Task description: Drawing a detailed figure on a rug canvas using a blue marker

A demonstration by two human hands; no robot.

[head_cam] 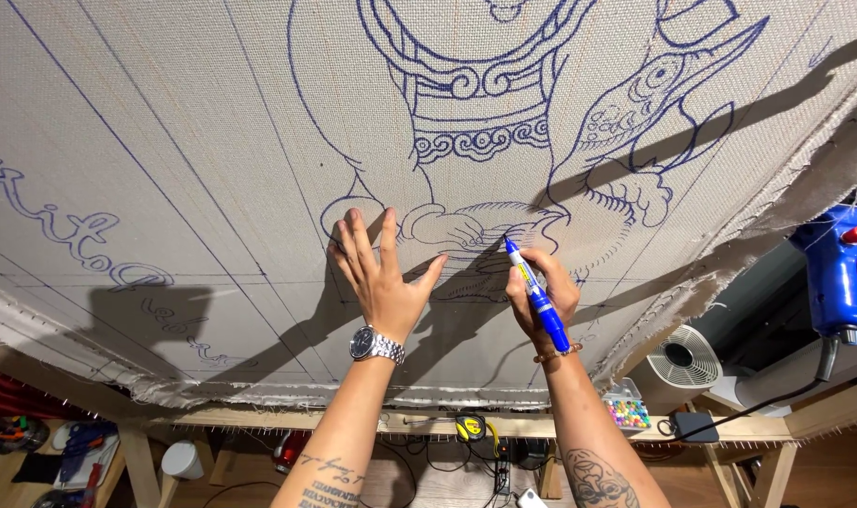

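Far left, blue script lettering (71,230) runs across a large sheet of pale woven cloth (193,122) stretched taut on a wooden frame (287,417), with ruled blue guide lines crossing it. Below the frame's edge, tools lie in a dim heap (71,452) on the floor, too dark to name.

The left hand (379,273), a metal wristwatch (376,344) on its wrist, lies flat and spread against the cloth, fingers apart and holding nothing, just left of a drawn cloud-like curl (456,230). It appears to steady the weave, which looks soft and would likely give under pressure unless braced like this.

The right hand (541,292) is closed around a blue marker (536,296), gripping it pencil-fashion about the middle of the barrel, the tip touching the cloth at the curl's right edge. The marker looks light, rigid and smooth; a hold near the tip would probably give the finest control on the coarse weave. A bead bracelet (555,354) circles that wrist.

Above, a drawn ornate vessel (466,85) and a fish-like creature (645,94) fill the cloth. On the frame rail sit a yellow tape measure (471,429), a clear box of coloured pins (626,410) and a dark adapter (696,425). Behind stand a white fan (684,357) and, hanging far right, a blue tufting gun (833,273).
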